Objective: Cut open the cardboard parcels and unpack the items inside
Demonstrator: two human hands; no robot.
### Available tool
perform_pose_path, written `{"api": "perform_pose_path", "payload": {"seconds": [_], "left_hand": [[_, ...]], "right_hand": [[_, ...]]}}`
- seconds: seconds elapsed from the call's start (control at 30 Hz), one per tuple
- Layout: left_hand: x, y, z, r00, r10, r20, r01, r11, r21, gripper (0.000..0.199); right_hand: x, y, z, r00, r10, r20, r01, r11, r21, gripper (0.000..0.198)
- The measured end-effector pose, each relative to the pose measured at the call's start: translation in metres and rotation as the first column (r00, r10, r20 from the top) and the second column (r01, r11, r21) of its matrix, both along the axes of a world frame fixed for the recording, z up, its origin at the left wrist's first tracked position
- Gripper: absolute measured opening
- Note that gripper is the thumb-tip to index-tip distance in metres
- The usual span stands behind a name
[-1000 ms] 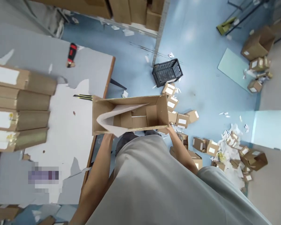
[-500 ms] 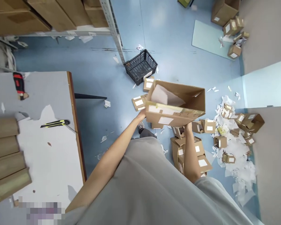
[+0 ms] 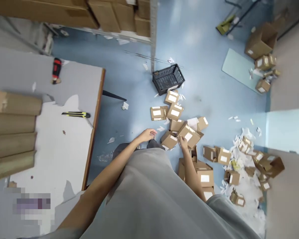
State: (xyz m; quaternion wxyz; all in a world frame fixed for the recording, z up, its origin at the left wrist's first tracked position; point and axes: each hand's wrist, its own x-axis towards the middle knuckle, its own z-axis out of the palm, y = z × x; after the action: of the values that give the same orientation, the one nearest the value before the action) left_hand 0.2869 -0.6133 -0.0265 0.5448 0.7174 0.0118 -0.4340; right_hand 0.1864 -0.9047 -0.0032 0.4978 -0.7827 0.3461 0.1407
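Observation:
My right hand (image 3: 183,142) is closed on the near left edge of an open cardboard box (image 3: 194,138) with a white label. The box is tilted, low among other boxes, and a sheet of white paper (image 3: 193,123) sticks out at its far side. My left hand (image 3: 149,134) is off the box, empty, fingers apart and slightly bent, above my shoe and dark trouser leg. Between the hands and just beyond lie smaller labelled boxes, among them a brown carton (image 3: 168,140) and a flattened one (image 3: 158,113).
A black plastic crate (image 3: 161,87) stands on the floor near a shelf post (image 3: 153,39). The table (image 3: 72,132) at left carries a yellow-black utility knife (image 3: 76,114), a red-black tool (image 3: 56,69) and wrapped brown packages (image 3: 17,122). Boxes and paper scraps (image 3: 249,179) litter the right side.
The box has gone down from in front of me to among the floor boxes and tilted. My left hand has let go of it and moved left. The view has shifted.

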Motion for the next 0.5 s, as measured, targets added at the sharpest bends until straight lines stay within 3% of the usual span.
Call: {"api": "perform_pose_path", "payload": {"seconds": [0.13, 0.23, 0.33, 0.5], "left_hand": [[-0.014, 0.092, 0.016, 0.95, 0.31, 0.038, -0.311, 0.95, 0.022, 0.036], [-0.03, 0.164, 0.026, 0.836, 0.543, 0.085, -0.546, 0.837, 0.026, 0.042], [-0.05, 0.237, 0.037, 0.659, 0.74, 0.138, -0.747, 0.664, 0.006, 0.047], [-0.094, 0.341, 0.054, 0.237, 0.956, 0.173, -0.963, 0.254, -0.087, 0.059]], "right_hand": [[0.083, 0.096, -0.023, 0.964, 0.264, -0.028, -0.263, 0.964, 0.035, 0.03], [0.129, 0.184, -0.023, 0.878, 0.479, 0.009, -0.479, 0.876, 0.058, 0.019], [0.158, 0.272, -0.015, 0.756, 0.652, 0.059, -0.655, 0.753, 0.061, 0.015], [0.188, 0.405, -0.005, 0.546, 0.825, 0.149, -0.836, 0.546, 0.041, 0.021]]}}
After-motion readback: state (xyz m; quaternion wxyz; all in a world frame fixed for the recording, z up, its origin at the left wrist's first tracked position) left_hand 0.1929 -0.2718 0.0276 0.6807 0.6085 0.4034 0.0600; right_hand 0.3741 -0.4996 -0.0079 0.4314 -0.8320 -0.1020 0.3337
